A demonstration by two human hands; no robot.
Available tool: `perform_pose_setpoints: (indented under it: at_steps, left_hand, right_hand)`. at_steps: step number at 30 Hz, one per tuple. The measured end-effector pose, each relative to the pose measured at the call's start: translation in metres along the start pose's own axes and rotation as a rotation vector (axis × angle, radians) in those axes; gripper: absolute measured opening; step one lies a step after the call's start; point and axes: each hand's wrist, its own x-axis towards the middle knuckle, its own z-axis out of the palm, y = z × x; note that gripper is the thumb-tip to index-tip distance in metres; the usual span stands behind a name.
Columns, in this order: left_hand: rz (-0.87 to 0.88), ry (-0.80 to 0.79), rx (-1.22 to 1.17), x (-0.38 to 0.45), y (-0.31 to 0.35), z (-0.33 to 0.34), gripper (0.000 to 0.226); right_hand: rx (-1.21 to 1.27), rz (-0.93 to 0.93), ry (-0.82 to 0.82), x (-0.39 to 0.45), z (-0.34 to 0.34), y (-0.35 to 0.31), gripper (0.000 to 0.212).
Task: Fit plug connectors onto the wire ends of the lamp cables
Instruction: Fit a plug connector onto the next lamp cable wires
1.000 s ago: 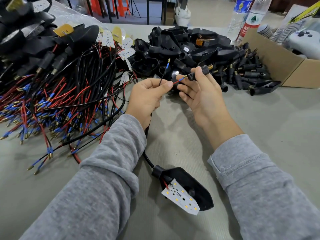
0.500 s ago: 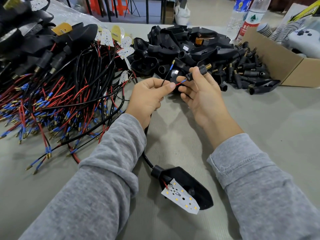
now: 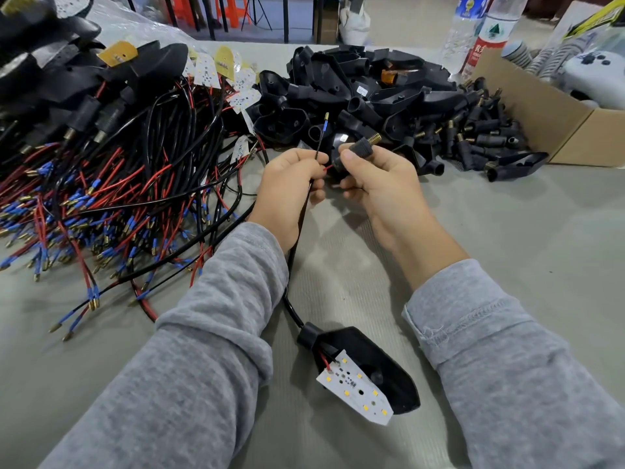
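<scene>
1. Red and black wired lamp cables (image 3: 101, 198), too many to count, fill the left of the frame.
2. One left hand (image 3: 287, 187) at centre pinches one black wire (image 3: 319, 140), its tip pointing up.
3. One right hand (image 3: 378, 177) just beside it clasps one plug connector (image 3: 362, 145).
4. One lamp head (image 3: 368, 370) lies lower centre.
5. Two bottles (image 3: 480, 32) stand upper right.

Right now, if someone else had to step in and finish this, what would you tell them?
Left hand pinches the lamp cable, its black wire sticking up with a brass tip.
Right hand grips a black plug connector; the red wire runs toward it, how far in is hidden.
The cable's lamp head lies on the table.
Left to do: seat both wires, then continue through the cable pile, using spare connectors.
</scene>
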Motion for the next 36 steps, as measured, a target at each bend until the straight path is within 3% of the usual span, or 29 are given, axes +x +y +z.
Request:
perform_pose_setpoints:
  at_steps: [8, 12, 18, 24, 30, 36]
  left_hand:
    - [0.055, -0.068, 0.041, -0.0015, -0.0032, -0.0036, 0.022]
    - [0.067, -0.069, 0.059, -0.0022, -0.0043, -0.0031, 0.022]
    - [0.068, -0.088, 0.016, -0.001, -0.0037, -0.0038, 0.024]
    - [0.027, -0.173, -0.04, -0.0019, -0.0028, -0.0017, 0.023]
    - [0.038, -0.224, -0.022, -0.0053, -0.0008, -0.002, 0.027]
    - [-0.008, -0.23, -0.025, -0.0074, 0.0021, -0.0007, 0.026]
  right_hand:
    - [0.023, -0.025, 0.062, 0.0012, 0.0, 0.0011, 0.02]
    - [0.088, -0.023, 0.051, 0.001, 0.0001, -0.0013, 0.008]
    - [0.109, 0.017, 0.059, 0.0012, 0.0, -0.0019, 0.018]
    - [0.132, 0.009, 0.069, 0.0008, -0.0019, -0.002, 0.01]
    - [0.107, -0.013, 0.125, -0.0004, -0.0039, -0.0017, 0.025]
    - [0.159, 0.003, 0.142, 0.0018, -0.0031, -0.0014, 0.014]
